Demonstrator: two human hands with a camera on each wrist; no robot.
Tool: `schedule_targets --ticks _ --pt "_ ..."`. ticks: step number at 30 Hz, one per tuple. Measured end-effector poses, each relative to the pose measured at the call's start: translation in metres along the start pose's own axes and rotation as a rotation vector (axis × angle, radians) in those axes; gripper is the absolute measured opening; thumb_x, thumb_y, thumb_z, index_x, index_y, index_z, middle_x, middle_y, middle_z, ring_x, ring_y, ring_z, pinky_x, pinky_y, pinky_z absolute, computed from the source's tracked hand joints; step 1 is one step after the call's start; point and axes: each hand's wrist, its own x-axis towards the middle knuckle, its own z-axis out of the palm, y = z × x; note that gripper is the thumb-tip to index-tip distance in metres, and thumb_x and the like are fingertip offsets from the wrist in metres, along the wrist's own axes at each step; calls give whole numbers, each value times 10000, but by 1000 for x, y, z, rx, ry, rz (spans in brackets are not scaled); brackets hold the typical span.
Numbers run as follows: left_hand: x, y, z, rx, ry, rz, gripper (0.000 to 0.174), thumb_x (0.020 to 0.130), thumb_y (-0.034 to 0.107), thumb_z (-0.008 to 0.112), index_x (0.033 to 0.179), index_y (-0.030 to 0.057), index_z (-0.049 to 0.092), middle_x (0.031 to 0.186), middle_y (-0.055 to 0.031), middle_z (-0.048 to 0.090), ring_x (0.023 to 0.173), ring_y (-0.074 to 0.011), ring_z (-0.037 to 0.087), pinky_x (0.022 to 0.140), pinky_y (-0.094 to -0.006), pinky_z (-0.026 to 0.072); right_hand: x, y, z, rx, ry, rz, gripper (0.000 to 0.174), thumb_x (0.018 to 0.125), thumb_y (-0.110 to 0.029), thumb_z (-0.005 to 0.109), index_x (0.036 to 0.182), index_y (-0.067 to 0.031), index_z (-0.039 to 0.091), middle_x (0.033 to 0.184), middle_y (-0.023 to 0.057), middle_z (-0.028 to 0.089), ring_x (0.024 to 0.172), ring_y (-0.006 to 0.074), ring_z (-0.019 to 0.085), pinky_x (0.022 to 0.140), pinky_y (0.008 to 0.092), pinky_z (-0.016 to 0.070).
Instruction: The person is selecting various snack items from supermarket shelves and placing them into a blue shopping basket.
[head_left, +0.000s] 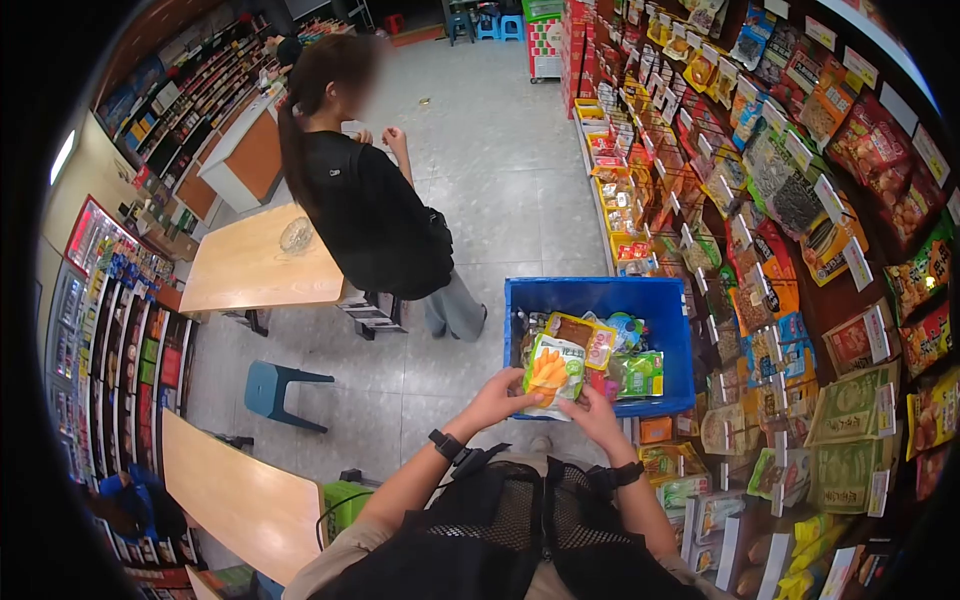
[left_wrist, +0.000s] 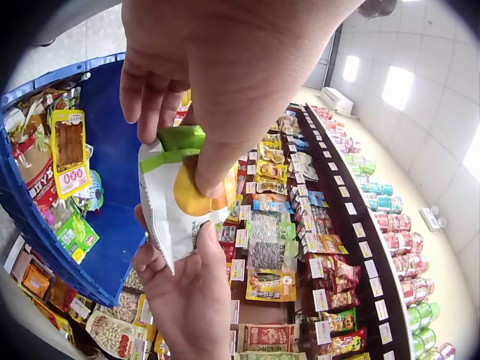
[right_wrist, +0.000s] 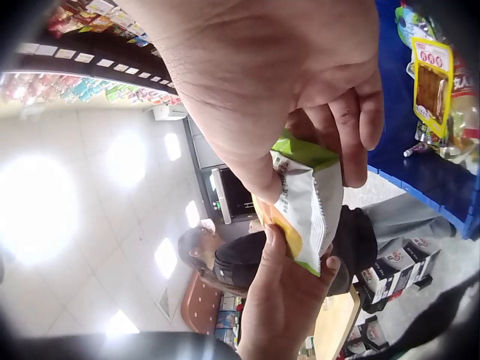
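Observation:
A white and green snack bag point(head_left: 553, 370) with orange pieces pictured on its front is held between both hands, over the near side of a blue crate point(head_left: 600, 408). My left hand point(head_left: 495, 400) pinches one edge of it, thumb on the printed face in the left wrist view. On the opposite edge, my right hand point(head_left: 597, 415) grips with thumb and fingers. Among the packets inside the crate are a yellow-edged pack of brown food point(left_wrist: 70, 154) and a green packet point(head_left: 640, 374).
Shelves of hanging snack bags point(head_left: 790, 190) run along the right. A person in black point(head_left: 370, 200) stands ahead on the left, by a wooden table point(head_left: 225, 265). A blue stool point(head_left: 268, 388) and a second wooden table point(head_left: 240, 490) are at the left.

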Motion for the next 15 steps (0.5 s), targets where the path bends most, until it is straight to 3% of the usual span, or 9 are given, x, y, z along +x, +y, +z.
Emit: schedule_targets --ticks 7,10,13,15 --pt "-1 -12 -5 53 44 12 582 772 411 768 1137 -13 603 898 -101 537 738 -166 530 653 -293 447 7 -7 8 7 -39 22 463 895 -128 652 1287 25 458 1238 114 570 1121 156 563 948 299 460" --pt "-3 -15 -4 53 28 -52 557 793 375 758 1177 6 596 913 -72 577 782 -140 532 715 -275 467 9 -5 9 0 -33 47 467 902 -126 641 1305 21 456 1255 98 564 1132 160 549 965 304 444" --pt "0 -23 4 77 49 -101 524 791 380 759 1118 -2 611 879 -63 589 750 -134 543 675 -282 473 17 22 2 -18 15 -33 500 894 -175 659 1300 10 434 1199 101 595 1049 168 603 869 300 505" --pt "27 -91 34 -22 192 -105 527 770 405 760 1057 -17 629 807 -86 599 694 -162 561 636 -320 469 28 39 -8 -104 65 148 434 901 -231 646 1221 22 497 1110 113 632 976 164 630 769 311 532"
